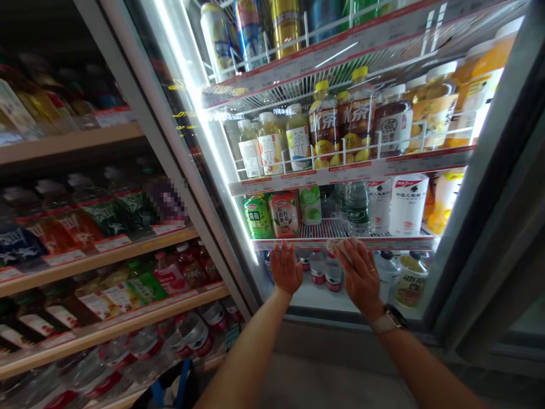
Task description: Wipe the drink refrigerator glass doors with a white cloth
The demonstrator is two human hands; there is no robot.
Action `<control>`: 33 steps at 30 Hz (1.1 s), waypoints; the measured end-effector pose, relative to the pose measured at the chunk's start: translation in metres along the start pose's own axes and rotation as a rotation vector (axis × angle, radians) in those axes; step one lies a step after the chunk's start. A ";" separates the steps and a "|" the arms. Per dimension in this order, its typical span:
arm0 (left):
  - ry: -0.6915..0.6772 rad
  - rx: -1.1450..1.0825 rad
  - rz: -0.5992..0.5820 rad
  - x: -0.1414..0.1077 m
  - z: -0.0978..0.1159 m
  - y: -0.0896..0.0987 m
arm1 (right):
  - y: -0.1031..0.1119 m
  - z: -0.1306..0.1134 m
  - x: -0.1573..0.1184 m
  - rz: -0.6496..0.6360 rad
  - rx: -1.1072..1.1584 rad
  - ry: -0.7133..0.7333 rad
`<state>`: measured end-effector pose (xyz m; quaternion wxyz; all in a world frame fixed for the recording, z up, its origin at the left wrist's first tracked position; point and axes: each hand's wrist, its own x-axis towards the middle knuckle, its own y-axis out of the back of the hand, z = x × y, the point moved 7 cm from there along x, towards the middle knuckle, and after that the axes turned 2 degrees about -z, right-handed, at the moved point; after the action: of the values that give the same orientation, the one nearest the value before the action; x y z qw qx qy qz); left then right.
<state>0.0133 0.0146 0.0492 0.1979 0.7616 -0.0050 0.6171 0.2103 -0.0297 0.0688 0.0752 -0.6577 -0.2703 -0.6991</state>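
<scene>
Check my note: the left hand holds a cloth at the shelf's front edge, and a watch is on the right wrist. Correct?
Not quite: the head view shows the right hand holding the cloth at the shelf's front edge. The rest stands.

Shelving [63, 141] stands left of the refrigerator [142, 96]. Inside, cans [286, 25] sit one shelf above bottled tea [324, 128]. The cloth [334, 244] lies beneath the right hand [360, 275], at a lower shelf's [400, 244] front edge.

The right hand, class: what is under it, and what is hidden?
A pale cloth shows partly under the right hand, at the shelf edge. The covered part of the cloth, and anything behind the hand, cannot be seen.
</scene>
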 end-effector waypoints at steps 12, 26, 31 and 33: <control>-0.022 0.015 0.035 0.004 0.002 0.006 | -0.029 -0.038 -0.028 -0.165 0.072 0.230; 0.002 0.031 0.034 0.001 0.000 0.001 | -0.003 -0.019 0.019 -0.095 0.041 0.195; -0.015 -0.001 0.038 0.003 0.001 0.004 | 0.017 0.009 0.039 0.145 0.003 -0.049; -0.013 0.004 0.031 0.002 0.001 0.004 | 0.012 0.005 0.035 0.163 0.025 -0.056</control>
<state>0.0138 0.0114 0.0525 0.1868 0.7657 -0.0169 0.6153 0.2163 -0.0289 0.1057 0.1327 -0.6957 -0.2266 -0.6686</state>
